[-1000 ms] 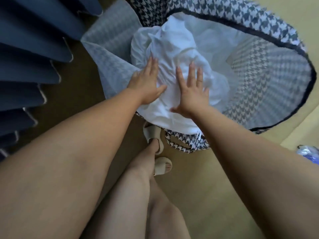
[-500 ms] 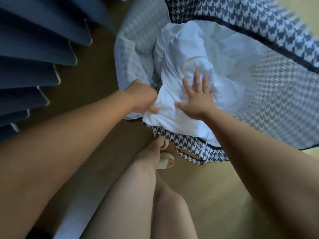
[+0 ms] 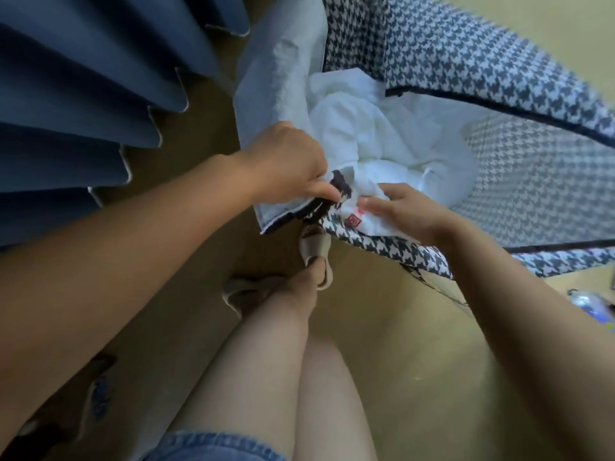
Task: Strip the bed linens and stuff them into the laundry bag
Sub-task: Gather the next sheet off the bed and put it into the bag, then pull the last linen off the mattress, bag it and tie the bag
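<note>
gripping the near rim of the laundry bag, the left hand has its fingers curled round the dark-trimmed edge and a fold of the checked cloth, knuckles up. just beside it, the right hand pinches a loose edge of the white linens between thumb and fingers, right where that edge spills over the rim. a small red label shows on the white cloth under the thumb. the two hands are close together but not touching.

the rest of the linens sit bunched inside the bag, filling the side nearest the hands, with the bag's paler lining showing on the far right. the bag stands open on a tan floor, its mouth wide and tilted toward the camera. a pleated blue curtain hangs to the left. below the bag's rim a foot in a pale sandal points toward it, and frayed denim shorts show at the bottom edge.
</note>
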The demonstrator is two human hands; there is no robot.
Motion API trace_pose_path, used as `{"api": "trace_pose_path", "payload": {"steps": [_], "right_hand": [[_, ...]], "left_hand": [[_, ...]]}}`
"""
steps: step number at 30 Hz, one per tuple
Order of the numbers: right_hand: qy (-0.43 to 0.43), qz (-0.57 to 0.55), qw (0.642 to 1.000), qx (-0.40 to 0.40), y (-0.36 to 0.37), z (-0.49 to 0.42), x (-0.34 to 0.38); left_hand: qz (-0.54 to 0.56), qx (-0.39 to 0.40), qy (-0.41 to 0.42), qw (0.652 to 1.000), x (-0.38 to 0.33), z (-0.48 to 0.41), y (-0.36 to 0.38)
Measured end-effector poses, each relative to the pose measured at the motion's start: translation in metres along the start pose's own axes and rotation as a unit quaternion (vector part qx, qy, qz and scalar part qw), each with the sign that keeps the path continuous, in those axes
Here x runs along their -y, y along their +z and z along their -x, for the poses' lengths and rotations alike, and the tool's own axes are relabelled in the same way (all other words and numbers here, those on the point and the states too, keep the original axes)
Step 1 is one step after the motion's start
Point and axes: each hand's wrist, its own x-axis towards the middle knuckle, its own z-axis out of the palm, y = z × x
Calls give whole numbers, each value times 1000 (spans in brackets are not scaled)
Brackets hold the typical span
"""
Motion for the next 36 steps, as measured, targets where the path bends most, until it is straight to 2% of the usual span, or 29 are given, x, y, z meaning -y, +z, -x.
{"api": "trace_pose_path", "payload": {"steps": [1,3,4,6,8,11,15,19,23,25,28,31,36], "right_hand": [[14,2,997,-71,-3,-4,-4],[65,70,966,-239,-11,-13,-8],[89,108,949,-281,-13,-15,-7],[99,139,946,-276,-8,-7,5],[51,95,960,-260,1,15,18],[7,59,954,-292,13,58,30],[32,43,952,-302,43,115,20],[81,-49,948,-303,76,158,1],[111,-134,937,-303,99,177,-11],[121,-166,925,-319,103,185,-15],[137,-217,897,-360,102,204,-23],[158,-285,856,-402,120,233,-44],[213,-418,745,-474,190,303,-89]], "left_hand": [[1,-18,11,1000,-1,4,2],[-16,-48,31,998,-2,11,2],[-22,-60,32,997,0,13,1],[-25,-67,27,997,0,15,-3],[-27,-67,30,997,-9,15,-7],[-64,-42,15,997,-17,13,-9],[-80,19,-21,996,-25,5,-2],[-15,60,-57,996,-59,-8,-19],[-39,137,18,990,-112,-19,-32],[-63,150,55,985,-138,-23,-36],[-39,149,90,984,-182,-20,-35],[-16,199,134,971,-234,-1,-27],[-64,280,197,937,-319,33,10]]}}
